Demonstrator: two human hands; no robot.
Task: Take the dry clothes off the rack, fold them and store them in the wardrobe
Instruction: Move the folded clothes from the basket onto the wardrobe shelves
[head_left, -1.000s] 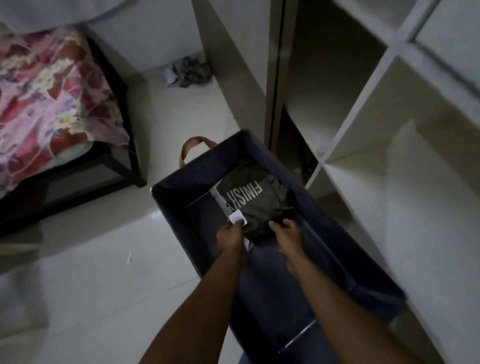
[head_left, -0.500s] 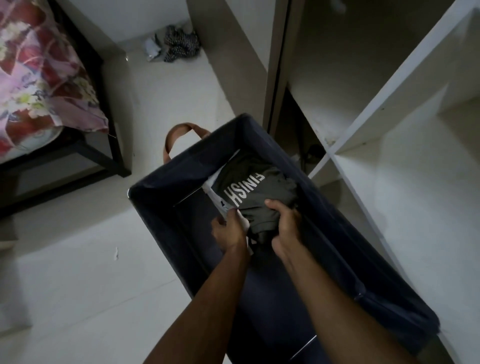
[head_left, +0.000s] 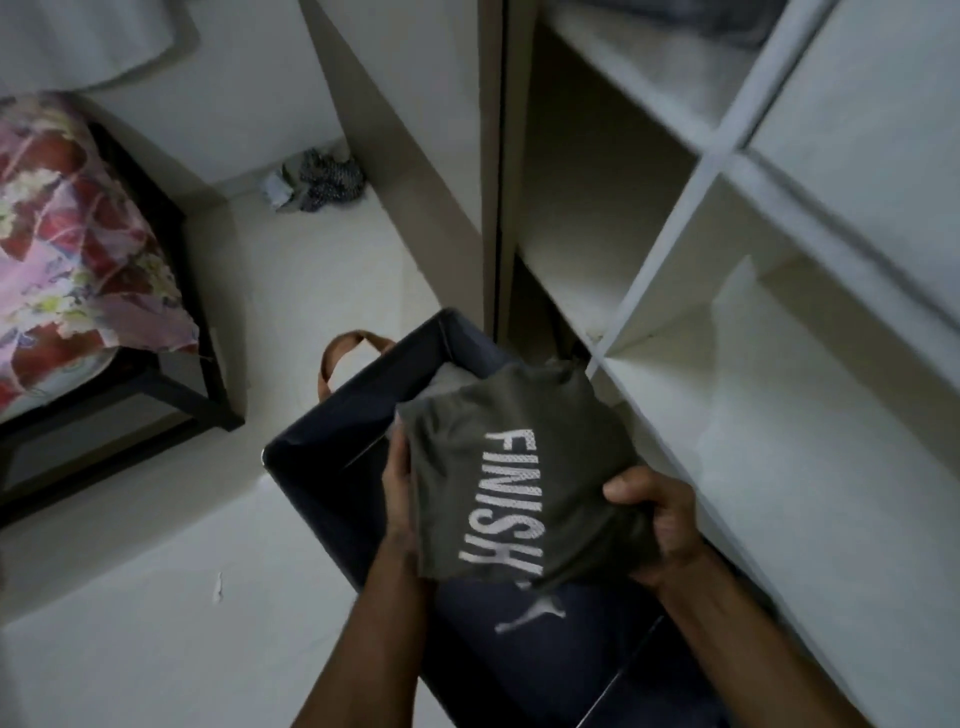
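A folded dark grey shirt (head_left: 524, 462) printed with white "FINISH" is held up above the navy fabric laundry basket (head_left: 332, 467). My left hand (head_left: 400, 493) grips its left edge and my right hand (head_left: 660, 525) clamps its lower right corner. Under it in the basket lie a dark garment with a pale animal logo (head_left: 530, 618) and a light grey piece (head_left: 447, 384) at the far end. The white wardrobe (head_left: 701, 171) stands open on the right, its shelves close beside the shirt.
The basket has a brown handle (head_left: 358, 343) and sits on the pale tiled floor (head_left: 156, 597). A bed with a floral cover (head_left: 67, 249) on a black frame stands at left. A small heap of patterned cloth (head_left: 322, 179) lies in the far corner.
Both hands have lifted the folded shirt out of the basket and turned it so the lettering runs vertically. It has moved up and right, towards the wardrobe shelves.
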